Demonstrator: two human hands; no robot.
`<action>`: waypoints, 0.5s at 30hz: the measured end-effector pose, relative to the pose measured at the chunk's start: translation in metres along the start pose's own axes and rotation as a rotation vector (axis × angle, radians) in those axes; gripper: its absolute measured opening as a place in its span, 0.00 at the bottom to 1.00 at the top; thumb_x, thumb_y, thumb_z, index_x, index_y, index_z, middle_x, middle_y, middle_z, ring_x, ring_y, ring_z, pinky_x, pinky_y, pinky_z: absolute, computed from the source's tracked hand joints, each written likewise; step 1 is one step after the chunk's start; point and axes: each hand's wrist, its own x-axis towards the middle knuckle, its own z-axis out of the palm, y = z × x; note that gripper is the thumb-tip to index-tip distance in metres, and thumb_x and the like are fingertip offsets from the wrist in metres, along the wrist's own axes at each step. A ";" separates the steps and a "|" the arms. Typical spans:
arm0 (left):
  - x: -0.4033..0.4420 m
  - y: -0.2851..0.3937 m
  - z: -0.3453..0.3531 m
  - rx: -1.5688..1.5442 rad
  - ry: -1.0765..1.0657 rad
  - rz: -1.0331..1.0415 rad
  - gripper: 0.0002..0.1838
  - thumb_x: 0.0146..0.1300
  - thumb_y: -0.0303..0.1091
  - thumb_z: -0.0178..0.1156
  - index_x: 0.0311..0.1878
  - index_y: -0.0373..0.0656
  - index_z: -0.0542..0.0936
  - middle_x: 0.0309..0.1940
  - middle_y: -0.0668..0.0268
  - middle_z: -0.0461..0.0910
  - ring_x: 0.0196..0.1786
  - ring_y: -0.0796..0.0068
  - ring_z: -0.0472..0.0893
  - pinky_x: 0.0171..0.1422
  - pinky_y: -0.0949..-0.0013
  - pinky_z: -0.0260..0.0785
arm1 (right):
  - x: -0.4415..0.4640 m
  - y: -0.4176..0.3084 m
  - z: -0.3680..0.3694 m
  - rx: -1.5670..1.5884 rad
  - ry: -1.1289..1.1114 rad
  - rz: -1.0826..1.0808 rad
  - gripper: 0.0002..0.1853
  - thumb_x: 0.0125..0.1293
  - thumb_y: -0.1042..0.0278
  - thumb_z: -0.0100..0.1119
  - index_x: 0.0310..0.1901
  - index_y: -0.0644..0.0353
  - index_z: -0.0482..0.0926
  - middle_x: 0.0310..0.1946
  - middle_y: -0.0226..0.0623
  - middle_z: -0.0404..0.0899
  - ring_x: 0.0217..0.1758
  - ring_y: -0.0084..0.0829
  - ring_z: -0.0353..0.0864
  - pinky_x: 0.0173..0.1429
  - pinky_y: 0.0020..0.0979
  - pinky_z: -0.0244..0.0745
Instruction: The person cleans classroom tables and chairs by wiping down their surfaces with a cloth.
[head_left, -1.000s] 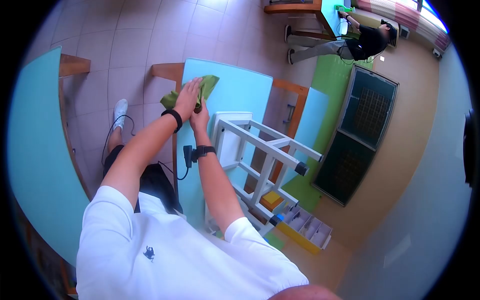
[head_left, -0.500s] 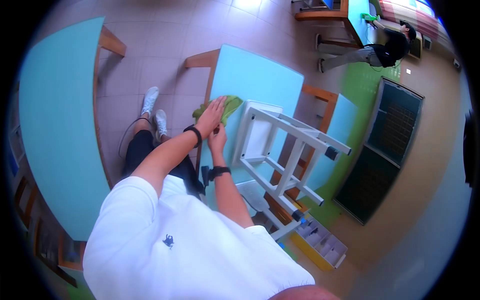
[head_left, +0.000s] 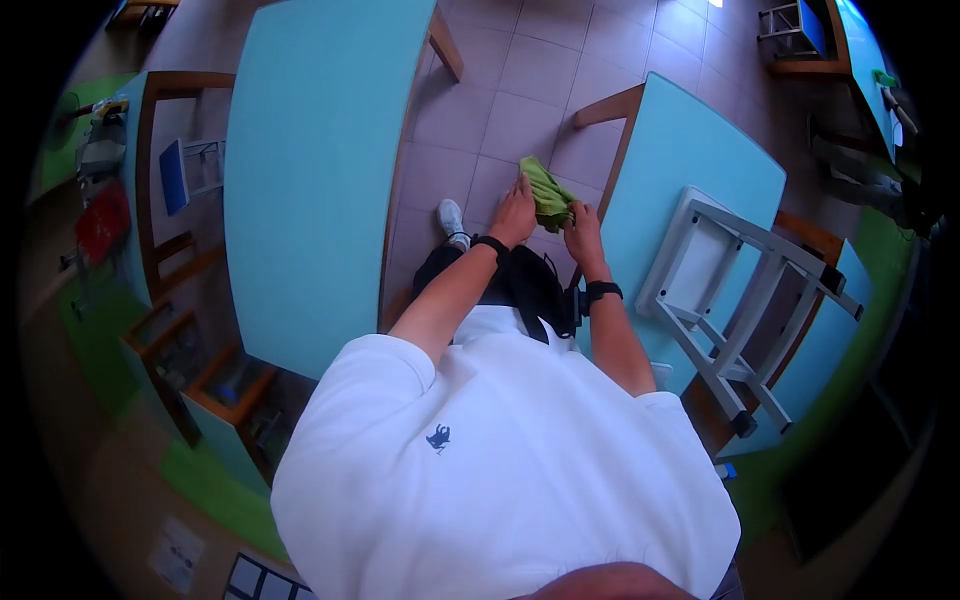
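Note:
A green cloth (head_left: 547, 195) hangs bunched between my hands, over the floor in the gap between two light blue tables. My left hand (head_left: 514, 212) pinches its left edge. The fingers of my right hand (head_left: 583, 238) are closed on its lower right corner, close to the edge of the right-hand table (head_left: 690, 140). Upturned on that table is a stool (head_left: 690, 260), its white seat down and its grey metal legs sticking up. Both wrists carry dark bands.
On my left stands another light blue table (head_left: 310, 180) with wooden legs. Past it are a blue-topped stool (head_left: 174, 178) and wooden frames (head_left: 190, 360). Another person (head_left: 860, 170) is dimly seen at the far right. My shoe (head_left: 452, 220) rests on the tiled floor.
The cloth has left the right-hand table's surface and is now held up over the gap. My hands have moved apart on it. My view has turned toward the left-hand table.

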 end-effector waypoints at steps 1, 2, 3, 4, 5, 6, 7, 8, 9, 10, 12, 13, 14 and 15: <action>-0.007 -0.009 -0.010 -0.006 0.012 -0.007 0.39 0.57 0.24 0.53 0.69 0.23 0.48 0.66 0.37 0.60 0.68 0.44 0.64 0.72 0.56 0.57 | 0.006 -0.009 0.003 -0.001 -0.066 -0.045 0.14 0.55 0.80 0.54 0.45 0.64 0.71 0.41 0.52 0.71 0.47 0.55 0.71 0.52 0.45 0.68; -0.015 -0.021 -0.019 -0.051 0.137 -0.005 0.39 0.56 0.23 0.54 0.69 0.24 0.48 0.66 0.37 0.60 0.68 0.43 0.64 0.71 0.55 0.58 | 0.014 -0.024 0.009 -0.017 -0.070 -0.076 0.14 0.55 0.80 0.54 0.45 0.64 0.71 0.41 0.52 0.71 0.47 0.55 0.71 0.52 0.45 0.68; -0.023 -0.031 -0.027 -0.088 0.246 -0.005 0.39 0.55 0.22 0.54 0.69 0.24 0.48 0.65 0.36 0.60 0.67 0.42 0.64 0.70 0.55 0.59 | 0.018 -0.037 0.017 0.012 -0.105 -0.178 0.14 0.57 0.78 0.54 0.46 0.64 0.70 0.40 0.52 0.72 0.47 0.55 0.71 0.50 0.45 0.68; -0.028 -0.039 -0.035 -0.115 0.300 -0.057 0.40 0.53 0.19 0.54 0.69 0.24 0.48 0.63 0.35 0.63 0.64 0.40 0.66 0.68 0.53 0.61 | 0.021 -0.049 0.024 0.035 -0.141 -0.280 0.13 0.58 0.76 0.54 0.46 0.63 0.70 0.39 0.52 0.72 0.47 0.55 0.71 0.49 0.45 0.68; -0.037 -0.046 -0.047 -0.132 0.316 -0.059 0.40 0.53 0.19 0.54 0.69 0.24 0.48 0.63 0.35 0.63 0.64 0.40 0.66 0.68 0.53 0.61 | 0.021 -0.066 0.028 0.018 -0.147 -0.295 0.13 0.58 0.76 0.54 0.46 0.63 0.70 0.39 0.52 0.72 0.47 0.55 0.71 0.49 0.45 0.68; -0.047 -0.052 -0.060 -0.205 0.366 -0.072 0.40 0.53 0.19 0.54 0.69 0.25 0.49 0.62 0.35 0.64 0.63 0.40 0.68 0.67 0.53 0.62 | 0.020 -0.085 0.032 -0.022 -0.176 -0.324 0.14 0.59 0.75 0.54 0.47 0.63 0.70 0.41 0.52 0.72 0.49 0.55 0.71 0.51 0.45 0.69; -0.054 -0.056 -0.073 -0.272 0.429 -0.085 0.40 0.53 0.19 0.54 0.69 0.25 0.49 0.61 0.36 0.65 0.61 0.41 0.69 0.66 0.53 0.63 | 0.025 -0.103 0.037 -0.057 -0.200 -0.368 0.14 0.59 0.74 0.54 0.48 0.63 0.70 0.44 0.53 0.73 0.50 0.54 0.71 0.53 0.45 0.69; -0.063 -0.064 -0.080 -0.279 0.568 -0.056 0.38 0.52 0.18 0.54 0.67 0.26 0.53 0.58 0.37 0.68 0.58 0.41 0.72 0.63 0.52 0.66 | 0.030 -0.109 0.052 -0.023 -0.141 -0.438 0.14 0.63 0.69 0.53 0.49 0.63 0.69 0.44 0.53 0.74 0.50 0.53 0.72 0.52 0.44 0.69; -0.072 -0.079 -0.086 -0.285 0.598 -0.071 0.38 0.52 0.18 0.54 0.67 0.26 0.53 0.58 0.37 0.68 0.58 0.41 0.72 0.63 0.52 0.66 | 0.033 -0.128 0.061 -0.027 -0.155 -0.468 0.14 0.63 0.69 0.53 0.49 0.63 0.69 0.44 0.53 0.74 0.50 0.53 0.72 0.52 0.44 0.69; -0.083 -0.093 -0.088 -0.254 0.673 -0.018 0.34 0.52 0.18 0.53 0.65 0.28 0.57 0.57 0.39 0.70 0.57 0.41 0.72 0.62 0.52 0.66 | 0.034 -0.145 0.067 0.026 -0.199 -0.368 0.14 0.65 0.69 0.52 0.50 0.63 0.69 0.44 0.54 0.74 0.49 0.54 0.72 0.52 0.44 0.69; -0.113 -0.113 -0.094 -0.241 0.770 0.023 0.31 0.53 0.18 0.53 0.63 0.29 0.61 0.56 0.40 0.71 0.56 0.41 0.73 0.61 0.51 0.67 | 0.029 -0.174 0.085 0.053 -0.254 -0.284 0.13 0.66 0.68 0.51 0.50 0.63 0.69 0.43 0.54 0.75 0.49 0.54 0.72 0.52 0.44 0.69; -0.134 -0.122 -0.098 -0.305 0.721 -0.003 0.27 0.55 0.20 0.53 0.60 0.30 0.64 0.54 0.41 0.73 0.55 0.40 0.73 0.59 0.51 0.67 | 0.025 -0.189 0.100 0.082 -0.274 -0.315 0.12 0.68 0.67 0.50 0.50 0.62 0.69 0.44 0.54 0.74 0.50 0.54 0.72 0.52 0.45 0.68; -0.155 -0.132 -0.102 -0.371 0.676 -0.026 0.23 0.56 0.22 0.52 0.57 0.31 0.68 0.51 0.41 0.75 0.54 0.40 0.74 0.58 0.50 0.68 | 0.018 -0.205 0.116 0.110 -0.295 -0.349 0.12 0.69 0.67 0.49 0.50 0.62 0.68 0.46 0.54 0.74 0.50 0.53 0.73 0.52 0.45 0.68; -0.172 -0.145 -0.102 -0.387 0.705 -0.034 0.23 0.56 0.22 0.52 0.57 0.31 0.68 0.51 0.41 0.75 0.54 0.40 0.74 0.58 0.50 0.68 | 0.009 -0.220 0.134 0.092 -0.308 -0.375 0.12 0.69 0.67 0.49 0.50 0.62 0.68 0.46 0.54 0.74 0.50 0.53 0.73 0.52 0.45 0.68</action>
